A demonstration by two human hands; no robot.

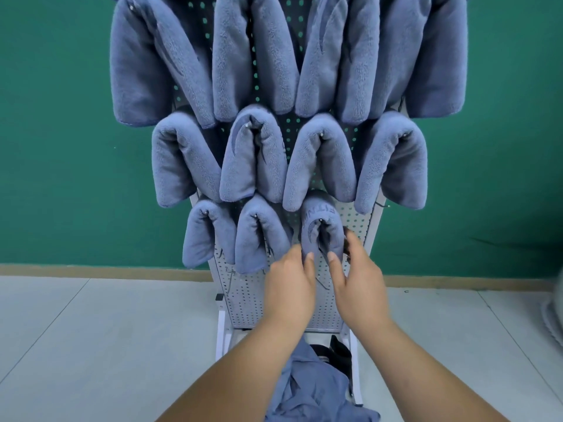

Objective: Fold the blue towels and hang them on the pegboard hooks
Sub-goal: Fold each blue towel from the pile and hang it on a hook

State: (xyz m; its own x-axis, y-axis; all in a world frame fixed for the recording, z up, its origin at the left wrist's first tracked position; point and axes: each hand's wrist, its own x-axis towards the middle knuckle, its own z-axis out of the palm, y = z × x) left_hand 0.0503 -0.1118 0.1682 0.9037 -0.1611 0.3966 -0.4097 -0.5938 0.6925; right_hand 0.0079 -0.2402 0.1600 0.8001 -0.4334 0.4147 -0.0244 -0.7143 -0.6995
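Note:
A white pegboard (248,300) stands against the green wall, with several folded blue towels draped over its hooks in three rows. On the bottom row, the rightmost towel (323,226) carries stitched lettering and hangs over a metal hook. My left hand (291,284) touches that towel's left lower edge with its fingers stretched up. Along the towel's right lower edge lies my right hand (355,280), thumb at the front and fingers reaching behind it. The towel's bottom hem is hidden by both hands.
A heap of loose blue cloth (316,388) lies on the pale floor at the foot of the pegboard stand, with something dark behind it. A wooden skirting strip (91,269) runs along the wall. Bare peg holes show to the right of the bottom row.

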